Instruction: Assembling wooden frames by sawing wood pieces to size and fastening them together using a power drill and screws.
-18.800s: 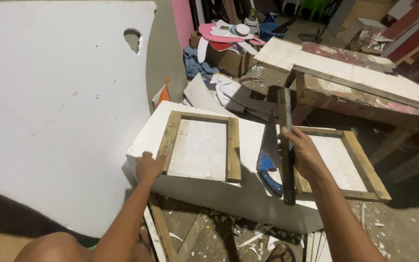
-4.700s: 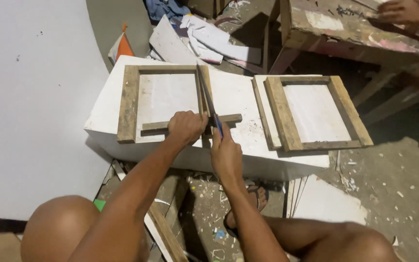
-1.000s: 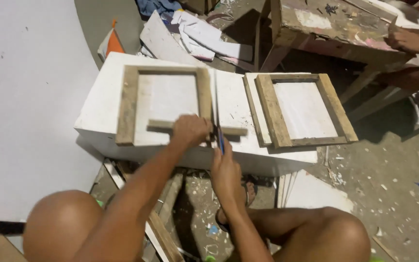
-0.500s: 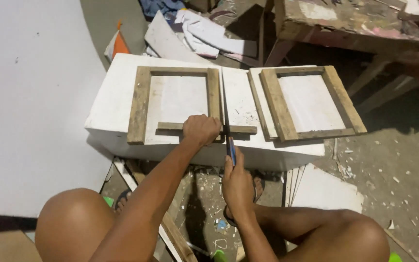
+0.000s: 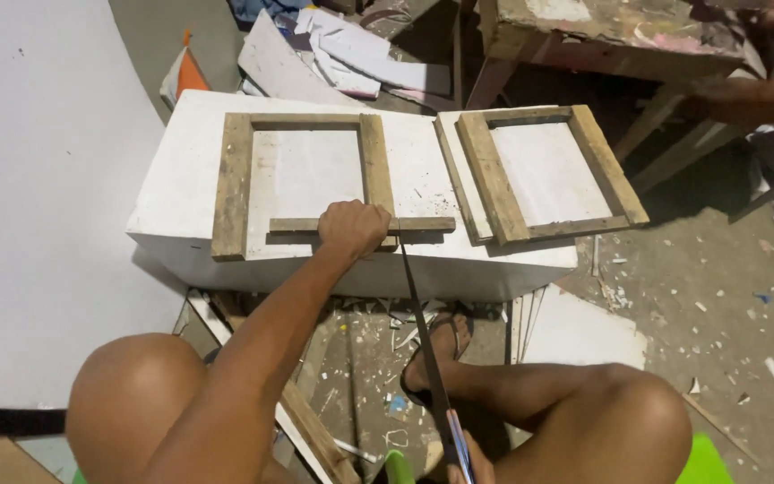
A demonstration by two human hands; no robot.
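left hand [image 5: 351,229] is closed down over the thin brown wooden strip [image 5: 360,225], pinning it flat across the lower edge of the open three-sided brown wooden frame [image 5: 302,175]. right hand [image 5: 472,462] shows only at the bottom edge of the view, wrapped around the blue handle of the long narrow-bladed handsaw [image 5: 423,345]; the grip looks closed, though most of the hand is cut off.

progress, as a judgement: the saw blade meets the strip just to the right of the left hand's knuckles, at the frame's right upright. a short length of strip projects past that point and remains attached, so the cut appears begun but not complete. how deep the kerf goes cannot be told.

strip and frame lie on the large white rectangular block [image 5: 181,193], near its front edge. the second brown wooden frame [image 5: 548,170], closed on four sides, rests on the same block to the right, well apart from the left hand. pale chips litter the grey concrete floor [image 5: 709,296] below. another person's arm [image 5: 759,94] rests by the paint-stained wooden bench [image 5: 602,31] at upper right.
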